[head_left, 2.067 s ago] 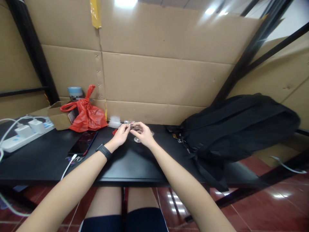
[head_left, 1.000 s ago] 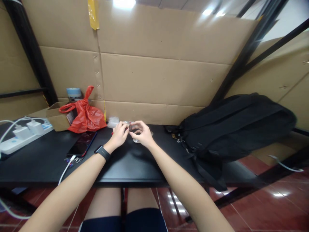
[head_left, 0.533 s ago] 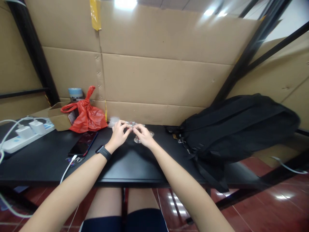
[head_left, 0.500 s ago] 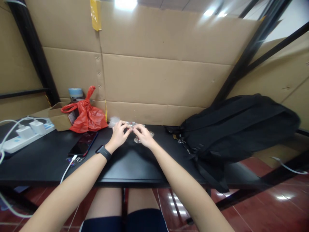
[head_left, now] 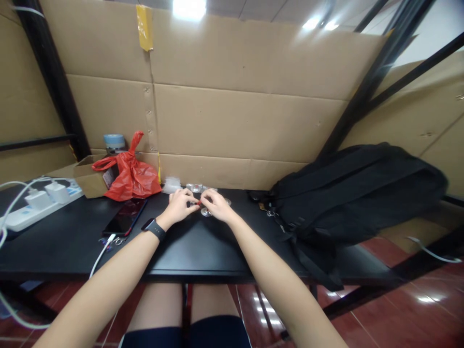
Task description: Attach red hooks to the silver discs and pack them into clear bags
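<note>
Pinching small red piece (head_left: 198, 203) in fingers of left hand (head_left: 177, 206), over bench (head_left: 197, 246). Can't tell grip of right hand (head_left: 216, 206), close against it. Probably light, stiff, too blurred to confirm; take by opposite edges, gently.

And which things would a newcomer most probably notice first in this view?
Probably the bright red plastic bag, knotted on the left of the black table, and the large black backpack lying on the right. Between them, the left hand and right hand are close together at a small red piece, too tiny to identify.
</note>
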{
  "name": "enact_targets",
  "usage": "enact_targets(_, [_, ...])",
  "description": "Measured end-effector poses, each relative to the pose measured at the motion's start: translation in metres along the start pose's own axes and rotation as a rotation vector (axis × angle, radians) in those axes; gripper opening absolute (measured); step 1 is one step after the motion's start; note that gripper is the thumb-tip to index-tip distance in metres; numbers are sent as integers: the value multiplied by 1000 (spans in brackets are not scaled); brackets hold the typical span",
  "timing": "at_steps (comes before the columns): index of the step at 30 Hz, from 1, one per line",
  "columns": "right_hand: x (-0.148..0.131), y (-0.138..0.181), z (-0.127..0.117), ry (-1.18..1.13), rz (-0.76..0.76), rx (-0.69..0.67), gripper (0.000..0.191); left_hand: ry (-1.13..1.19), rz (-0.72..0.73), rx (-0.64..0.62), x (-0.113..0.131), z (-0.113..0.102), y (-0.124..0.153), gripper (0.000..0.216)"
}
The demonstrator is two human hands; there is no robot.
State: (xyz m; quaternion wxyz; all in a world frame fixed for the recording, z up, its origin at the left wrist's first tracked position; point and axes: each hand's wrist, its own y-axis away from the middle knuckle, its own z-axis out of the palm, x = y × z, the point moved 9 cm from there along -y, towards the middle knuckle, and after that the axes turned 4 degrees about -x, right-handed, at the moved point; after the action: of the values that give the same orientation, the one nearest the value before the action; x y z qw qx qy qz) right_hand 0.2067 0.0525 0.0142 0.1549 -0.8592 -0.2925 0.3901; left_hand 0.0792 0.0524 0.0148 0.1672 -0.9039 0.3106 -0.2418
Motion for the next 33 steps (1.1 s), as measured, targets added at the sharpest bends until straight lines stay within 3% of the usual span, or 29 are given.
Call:
enact_targets(6, [24, 10, 0, 376, 135, -127, 16, 17, -79, -53, -15, 7, 1, 14])
enact_targets(8, [29, 12, 3, 397, 179, -189, 5, 41, -109, -52, -19, 9, 2, 13])
enact_targets(10, [30, 13, 3, 377, 199, -206, 6, 62, -131, -32, -22, 8, 2, 13])
enact_targets(15, [24, 8, 1, 118, 200, -98, 9, 84, -185, 2, -25, 5, 1, 14])
enact_targets(23, [32, 4, 28, -569, 255, -31, 30, 329, -132, 15, -25, 11, -3, 18])
enact_targets(29, [24, 7, 26, -727, 296, -59, 37, 296, -111, 10, -21, 10, -2, 19])
enact_targets(33, [18, 7, 19, -626, 225, -75, 39, 221, -42, -21, -10, 6, -3, 19])
